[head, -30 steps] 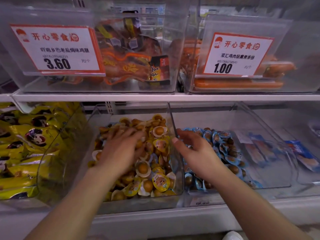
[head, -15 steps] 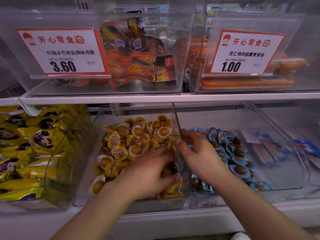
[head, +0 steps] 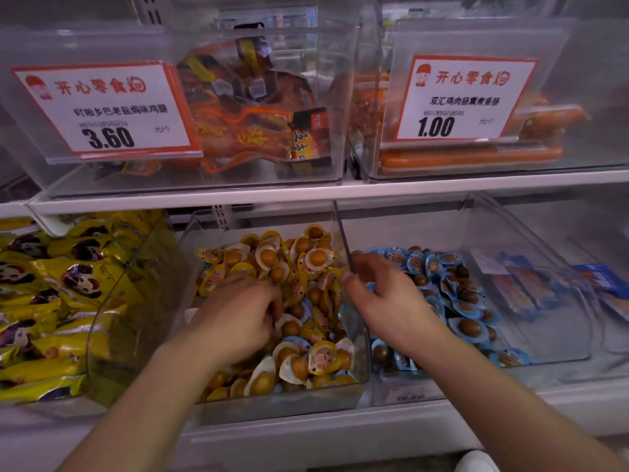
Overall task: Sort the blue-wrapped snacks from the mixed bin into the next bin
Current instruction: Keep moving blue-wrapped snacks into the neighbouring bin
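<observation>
The mixed bin (head: 190,253) in the middle of the lower shelf holds mostly yellow-wrapped egg snacks (head: 316,257), with a few blue-wrapped snacks (head: 299,342) among them. My left hand (head: 235,315) is down in this pile, its fingers curled into the snacks and the fingertips hidden. The bin next to it on the right (head: 510,240) holds blue-wrapped snacks (head: 466,328). My right hand (head: 388,301) hovers over that bin beside the dividing wall (head: 340,226), thumb out and fingers loosely curled; nothing shows plainly in it.
A bin of yellow packets (head: 51,301) stands to the left, and flat blue packs (head: 524,294) lie to the far right. On the upper shelf (head: 204,199), clear bins with price cards (head: 109,110) overhang the lower bins.
My left hand has moved from the back of the mixed bin toward the front and then to its middle. My right hand has stayed by the dividing wall.
</observation>
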Motion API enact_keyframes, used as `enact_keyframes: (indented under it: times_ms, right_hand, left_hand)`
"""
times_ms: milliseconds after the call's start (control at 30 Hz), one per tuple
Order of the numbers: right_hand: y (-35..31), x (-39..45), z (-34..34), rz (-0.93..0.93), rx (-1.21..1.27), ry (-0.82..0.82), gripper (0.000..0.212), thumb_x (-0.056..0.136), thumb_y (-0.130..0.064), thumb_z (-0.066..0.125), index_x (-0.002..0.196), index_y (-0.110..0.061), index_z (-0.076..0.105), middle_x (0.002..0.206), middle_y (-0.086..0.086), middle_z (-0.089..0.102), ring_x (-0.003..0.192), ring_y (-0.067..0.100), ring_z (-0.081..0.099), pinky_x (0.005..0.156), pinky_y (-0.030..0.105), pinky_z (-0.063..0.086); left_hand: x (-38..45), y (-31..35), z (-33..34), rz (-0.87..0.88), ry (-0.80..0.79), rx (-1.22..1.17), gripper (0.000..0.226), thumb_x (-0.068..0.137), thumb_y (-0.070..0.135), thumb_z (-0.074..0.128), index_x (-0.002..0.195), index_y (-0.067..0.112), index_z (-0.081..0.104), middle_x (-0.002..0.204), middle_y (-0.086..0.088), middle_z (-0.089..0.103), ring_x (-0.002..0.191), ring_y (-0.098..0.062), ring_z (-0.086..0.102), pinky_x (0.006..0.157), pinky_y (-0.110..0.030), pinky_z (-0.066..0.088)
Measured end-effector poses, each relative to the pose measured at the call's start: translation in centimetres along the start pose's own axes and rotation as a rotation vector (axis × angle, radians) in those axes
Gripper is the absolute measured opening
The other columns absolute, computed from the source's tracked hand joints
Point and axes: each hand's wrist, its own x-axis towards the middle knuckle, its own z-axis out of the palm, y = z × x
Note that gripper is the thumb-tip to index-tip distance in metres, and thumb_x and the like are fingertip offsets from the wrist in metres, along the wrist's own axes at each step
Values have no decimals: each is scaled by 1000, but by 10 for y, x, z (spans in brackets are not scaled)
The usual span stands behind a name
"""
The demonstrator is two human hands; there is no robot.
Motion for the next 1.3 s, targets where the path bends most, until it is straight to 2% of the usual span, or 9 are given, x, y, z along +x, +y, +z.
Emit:
enact_keyframes:
  times_ms: [133,333,600,767,867,933,1067,1167,1300]
  right_hand:
    - [0,-2,2,7,9,10,49,95,-48,50,136,-22,53,131,0,60,120,16,57,100,40,49]
    - [0,-4,2,1,30,13,46,96,-49,50,134,-24,53,128,-2,61,117,14,58,99,39,50]
    - [-1,-5,4,6,51,15,44,97,-46,50,135,-24,52,127,-3,62,116,11,58,99,36,50]
    - [-2,-5,3,4,51,3,43,96,-46,51,133,-24,53,125,-5,63,113,10,59,96,34,51]
    - [-3,-4,1,-3,49,-5,46,94,-47,51,133,-22,54,125,-5,63,114,10,59,97,35,51]
    - [-2,-2,0,-20,26,-5,45,94,-45,52,133,-22,56,127,-4,62,117,12,58,97,36,51]
    - [-6,-5,0,-191,-11,214,45,96,-33,58,139,-22,49,130,-3,57,120,9,54,92,14,41]
    - [-25,-10,3,-343,80,353,39,96,-34,56,134,-25,52,119,-8,61,110,2,57,86,6,42]
    - [-53,-20,17,-139,496,-91,62,82,-61,57,139,-37,48,120,-13,66,109,6,65,87,29,57]
  left_hand:
    - [1,18,13,30,62,85,32,91,42,50,121,35,58,119,11,56,114,-19,54,101,-38,35]
    - [14,31,26,63,-30,89,52,88,64,52,134,39,53,131,13,47,125,-18,43,96,-39,32]
    - [20,37,27,20,-141,139,74,89,53,53,152,38,17,148,10,42,134,-26,33,105,-47,26]
    - [18,29,20,-1,-132,64,51,86,57,59,132,37,50,127,9,58,123,-20,45,102,-40,30]
    - [12,21,19,16,-86,-57,23,86,50,64,99,31,61,93,10,61,99,-18,55,81,-33,37]
    - [9,13,15,-23,-31,-210,17,87,46,67,91,31,62,81,11,62,83,-11,59,68,-30,42]
    - [-2,5,-5,-189,229,-661,7,89,43,68,87,37,66,77,21,66,76,8,60,59,-16,42]
    - [-10,18,-22,-158,443,-862,8,90,40,69,85,34,67,78,23,68,72,6,63,59,-8,43]
    - [-19,48,-31,-6,592,-887,14,84,41,67,93,32,71,88,14,71,83,1,66,70,-15,50]
